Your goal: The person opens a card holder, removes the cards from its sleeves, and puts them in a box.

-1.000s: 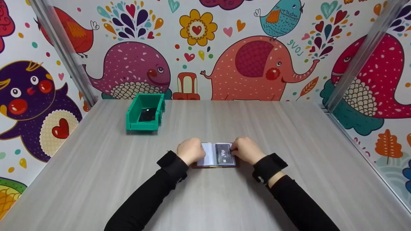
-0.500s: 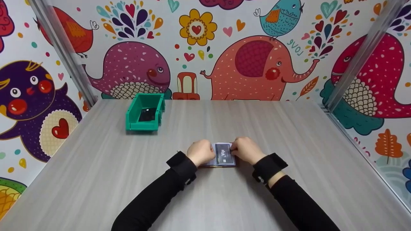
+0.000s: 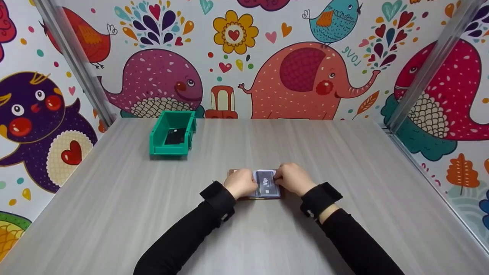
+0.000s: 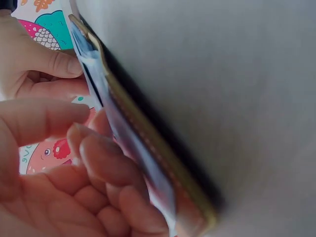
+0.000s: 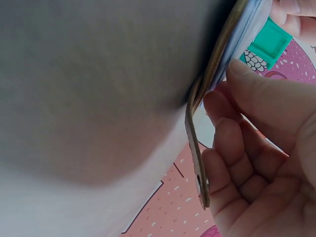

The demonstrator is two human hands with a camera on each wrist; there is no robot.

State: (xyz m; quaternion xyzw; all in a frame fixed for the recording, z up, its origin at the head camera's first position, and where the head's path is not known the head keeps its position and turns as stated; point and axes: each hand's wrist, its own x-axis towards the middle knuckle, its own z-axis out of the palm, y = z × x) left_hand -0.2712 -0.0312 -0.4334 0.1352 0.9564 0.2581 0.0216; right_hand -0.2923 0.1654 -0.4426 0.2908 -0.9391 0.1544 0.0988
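Observation:
An open card holder [image 3: 266, 194] with a brown cover and clear sleeves lies on the table between both hands. Its right-hand page holds a dark card [image 3: 265, 183] printed "Vip". My right hand [image 3: 294, 178] pinches the holder's right edge, thumb on top and fingers curled beneath, by the closing strap [image 5: 196, 153] that sticks out. My left hand [image 3: 240, 183] lies over the left page, mostly covering it. Its fingers [image 4: 111, 158] are curled against the sleeves, and its thumb stands apart from the fingertips with nothing visible between.
A green bin [image 3: 170, 149] stands at the back left of the table [image 3: 344, 160], with black flat items [image 3: 175, 136] inside. A printed wall with cartoon animals closes the back and sides, with metal posts [image 3: 74, 61] at the corners.
My left hand has slid right across the left page toward the middle of the card holder, covering the white sleeve seen before. My right hand has stayed in place.

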